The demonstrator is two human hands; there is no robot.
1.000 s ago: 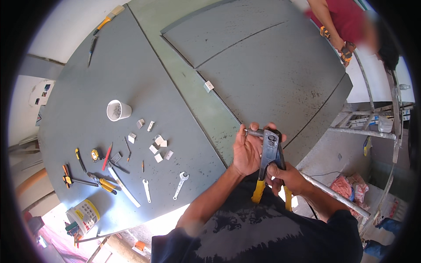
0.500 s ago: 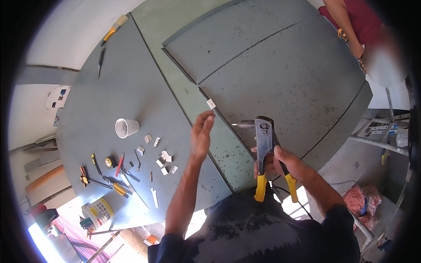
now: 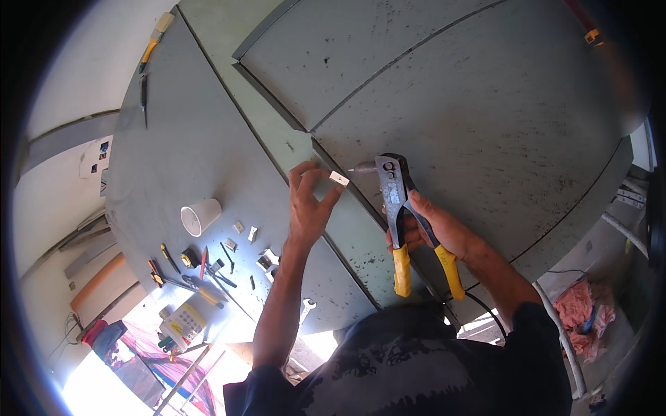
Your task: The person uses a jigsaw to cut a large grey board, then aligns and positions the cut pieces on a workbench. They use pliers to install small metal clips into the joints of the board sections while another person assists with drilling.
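At the raised edge of a grey metal panel (image 3: 451, 104), my left hand (image 3: 310, 208) pinches a small pale metal bracket (image 3: 339, 179) between thumb and fingers. A dark hole shows in the bracket's face. In my right hand (image 3: 444, 227) is a hand riveter (image 3: 394, 191) with yellow grips, its handles spread apart. The riveter's nose, with a thin pin sticking out, points left toward the bracket, a short gap away from it.
On the grey sheet to the left stand a white cup (image 3: 201, 217), loose brackets (image 3: 267, 260), a tape measure (image 3: 189, 258), a wrench (image 3: 306, 310) and several hand tools. A brush (image 3: 157, 38) lies farther off. A labelled tub (image 3: 184, 324) is near the edge. Another person's blurred arm (image 3: 617, 76) shows at upper right.
My left hand has closed on the bracket, which has turned and sits lower. The riveter has moved left and up, its nose closer to the bracket. The view has shifted.
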